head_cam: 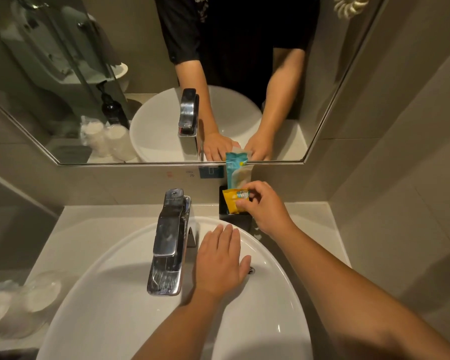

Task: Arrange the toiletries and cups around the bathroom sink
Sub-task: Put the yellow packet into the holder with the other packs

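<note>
**Sachets going upright into the holder behind the basin**

The right hand pinches a yellow sachet between thumb and fingertips, standing it in the black square holder just right of the faucet, in front of a taller teal sachet; upright, both labels face out. The left hand lies flat and empty on the sink rim beside the faucet, likely as a brace. Wrapped cups sit well left of the faucet.
</note>
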Available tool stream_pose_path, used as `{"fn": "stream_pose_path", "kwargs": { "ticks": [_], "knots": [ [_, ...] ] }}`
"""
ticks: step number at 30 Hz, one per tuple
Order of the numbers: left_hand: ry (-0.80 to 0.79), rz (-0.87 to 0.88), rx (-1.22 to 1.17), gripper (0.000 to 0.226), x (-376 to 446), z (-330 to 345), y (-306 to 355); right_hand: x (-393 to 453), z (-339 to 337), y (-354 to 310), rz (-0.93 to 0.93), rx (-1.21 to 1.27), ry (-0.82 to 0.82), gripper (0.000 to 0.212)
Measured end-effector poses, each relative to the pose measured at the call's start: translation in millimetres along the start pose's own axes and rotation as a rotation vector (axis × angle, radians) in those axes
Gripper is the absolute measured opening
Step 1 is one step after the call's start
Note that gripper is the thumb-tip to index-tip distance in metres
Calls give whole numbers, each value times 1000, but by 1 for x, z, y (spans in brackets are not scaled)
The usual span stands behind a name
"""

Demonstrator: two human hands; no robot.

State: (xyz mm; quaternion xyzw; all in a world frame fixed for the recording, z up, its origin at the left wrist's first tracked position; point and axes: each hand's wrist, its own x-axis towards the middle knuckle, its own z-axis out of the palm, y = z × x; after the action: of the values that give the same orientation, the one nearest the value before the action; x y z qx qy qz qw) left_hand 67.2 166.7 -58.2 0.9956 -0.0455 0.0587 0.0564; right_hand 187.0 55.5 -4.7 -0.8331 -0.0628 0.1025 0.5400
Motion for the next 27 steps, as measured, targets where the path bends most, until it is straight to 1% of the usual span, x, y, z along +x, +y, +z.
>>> {"fn": "stream_pose_path", "kwargs": {
  "ticks": [5, 10, 14, 16, 19, 22, 23, 25, 27],
  "knots": [
    [0, -6, 19, 61, 1, -1, 1, -4, 1, 14, 58, 9, 40, 31],
    [-5, -13, 32, 62, 0, -2, 1, -9, 0, 23, 106, -14, 37, 34],
    [-3, -8, 37, 60, 0, -3, 2, -12, -3, 23, 106, -8, 28, 33],
    [0, -2, 43, 59, 0, -3, 2, -12, -5, 24, 99, 0, 38, 28],
    [-6, -14, 42, 59, 0, -4, 2, -12, -6, 25, 48, -27, 67, 12],
    [-27, -28, 27, 63, 1, -5, 2, -9, -3, 28, 14, -132, 80, 2],
    [-32, -26, 29, 63, 1, -5, 2, -8, -1, 29, 10, -185, 80, 2],
    [-38, -20, 35, 62, 1, -4, 2, -6, 2, 32, 7, -271, 80, 11],
    [-40, -20, 33, 61, 1, -3, 2, -6, 2, 33, 3, -295, 81, 19]
  ]
}}
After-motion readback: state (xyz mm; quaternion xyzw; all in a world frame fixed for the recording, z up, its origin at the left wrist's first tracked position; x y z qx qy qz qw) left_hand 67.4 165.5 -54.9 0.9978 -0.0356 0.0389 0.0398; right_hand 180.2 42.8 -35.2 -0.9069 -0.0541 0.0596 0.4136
